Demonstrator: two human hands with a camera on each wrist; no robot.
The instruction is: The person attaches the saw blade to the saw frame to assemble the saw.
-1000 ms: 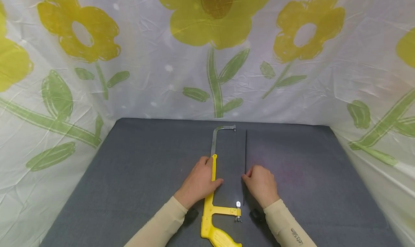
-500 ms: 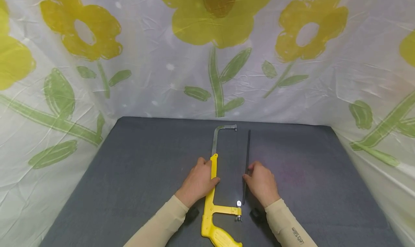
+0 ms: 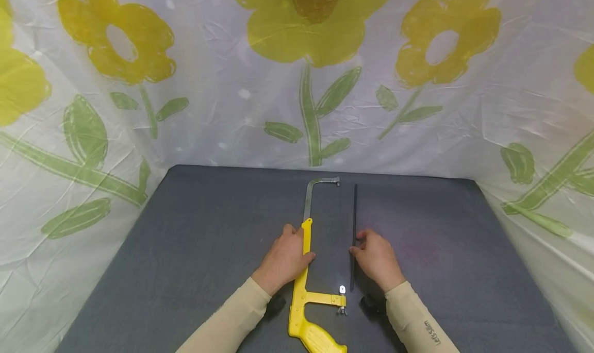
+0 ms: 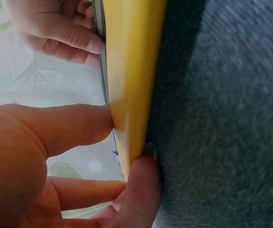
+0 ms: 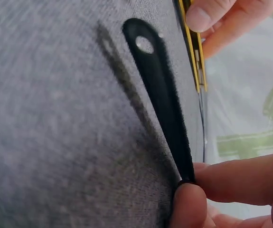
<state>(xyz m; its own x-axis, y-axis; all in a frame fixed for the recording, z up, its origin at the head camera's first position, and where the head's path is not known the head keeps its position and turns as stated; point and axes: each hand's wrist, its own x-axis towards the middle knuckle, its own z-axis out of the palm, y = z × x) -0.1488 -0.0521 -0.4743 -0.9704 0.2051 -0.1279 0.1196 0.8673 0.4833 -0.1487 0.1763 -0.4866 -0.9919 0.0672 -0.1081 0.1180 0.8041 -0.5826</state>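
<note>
A yellow hacksaw frame (image 3: 299,281) with a bent metal front arm lies on the dark table, its handle toward me and its open side to the right. My left hand (image 3: 284,254) grips the frame's yellow spine; in the left wrist view thumb and fingers pinch the yellow bar (image 4: 136,80). To the right, my right hand (image 3: 377,256) pinches a thin black hacksaw blade (image 3: 355,214) near its middle. The right wrist view shows the toothed edge and end hole of the blade (image 5: 160,90), raised off the cloth with its shadow beneath. Blade and frame are apart.
A wing nut and blade pin (image 3: 342,300) sit on the frame's near arm. Dark grey cloth covers the table (image 3: 209,229). A white curtain with yellow flowers (image 3: 223,85) hangs behind and at both sides. Dark wrist straps show under both wrists.
The right hand has shifted slightly right with the blade and turned it a little, so that it looked wider half a second ago. The left hand and hacksaw frame have barely moved.
</note>
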